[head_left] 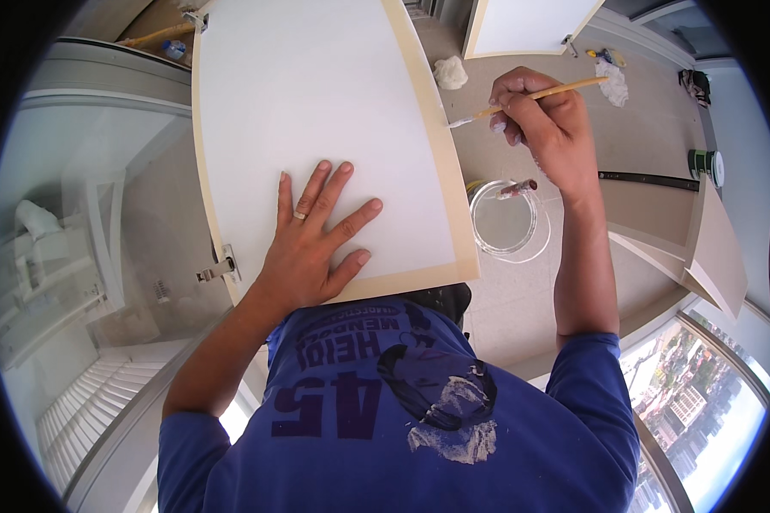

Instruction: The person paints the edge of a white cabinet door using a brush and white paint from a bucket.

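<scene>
A white cabinet door with masking tape along its edges lies in front of me. My left hand rests flat on its near part, fingers spread. In my right hand a thin paintbrush with a light wooden handle is pinched. Its white-coated bristles are at the door's right edge, by the tape; whether they touch cannot be made out. White paint marks the fingertips of that hand. Metal hinges stick out from the door's left side.
A bucket of whitish paint stands on the floor right of the door, another brush across its rim. Beyond are a crumpled white cloth and a second taped panel. Beige boards and a green can stand at right.
</scene>
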`<state>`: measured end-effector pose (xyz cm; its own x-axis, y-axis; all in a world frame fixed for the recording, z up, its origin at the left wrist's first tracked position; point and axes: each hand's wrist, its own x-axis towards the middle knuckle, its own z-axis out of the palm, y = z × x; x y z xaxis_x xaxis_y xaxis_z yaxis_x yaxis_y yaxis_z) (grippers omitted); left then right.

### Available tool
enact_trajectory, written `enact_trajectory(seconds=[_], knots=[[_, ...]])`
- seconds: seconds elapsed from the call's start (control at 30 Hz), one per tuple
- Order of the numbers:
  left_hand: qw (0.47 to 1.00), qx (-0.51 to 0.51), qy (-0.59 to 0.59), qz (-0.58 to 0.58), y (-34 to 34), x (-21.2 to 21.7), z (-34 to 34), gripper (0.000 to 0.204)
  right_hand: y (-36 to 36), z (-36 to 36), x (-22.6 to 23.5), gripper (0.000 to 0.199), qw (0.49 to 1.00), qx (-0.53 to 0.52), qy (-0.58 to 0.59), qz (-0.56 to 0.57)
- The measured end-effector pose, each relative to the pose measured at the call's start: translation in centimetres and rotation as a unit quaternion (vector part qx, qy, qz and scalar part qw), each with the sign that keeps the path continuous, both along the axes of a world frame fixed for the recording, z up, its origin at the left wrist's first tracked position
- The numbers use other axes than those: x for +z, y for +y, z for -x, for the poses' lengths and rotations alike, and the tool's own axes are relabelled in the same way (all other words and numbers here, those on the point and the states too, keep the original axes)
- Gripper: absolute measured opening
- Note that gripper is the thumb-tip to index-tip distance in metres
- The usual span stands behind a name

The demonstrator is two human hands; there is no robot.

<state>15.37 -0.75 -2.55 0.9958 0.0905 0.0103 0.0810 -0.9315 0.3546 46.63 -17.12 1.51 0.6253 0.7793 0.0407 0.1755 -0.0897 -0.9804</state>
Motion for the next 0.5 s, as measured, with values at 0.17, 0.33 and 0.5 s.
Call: enact_trajectory(seconds=[0.17,0.33,0.5], knots=[[1.000,-0.001,-0.001,0.003,0.1,-0.1,0.0,0.059,0.9,-0.4,0.3,0.021,0.998,-0.024,-0.044,0.029],[1.000,-0.002,0.000,0.007,0.0,0.0,-0.1,0.059,1.4,-0.7,-0.1,0.021,0.997,-0.037,-0.060,0.008],[1.000,-0.001,0.001,0.003,0.0,0.0,-0.1,0.059,1.3,-0.6,-0.5,0.019,0.998,-0.034,-0.047,-0.012]])
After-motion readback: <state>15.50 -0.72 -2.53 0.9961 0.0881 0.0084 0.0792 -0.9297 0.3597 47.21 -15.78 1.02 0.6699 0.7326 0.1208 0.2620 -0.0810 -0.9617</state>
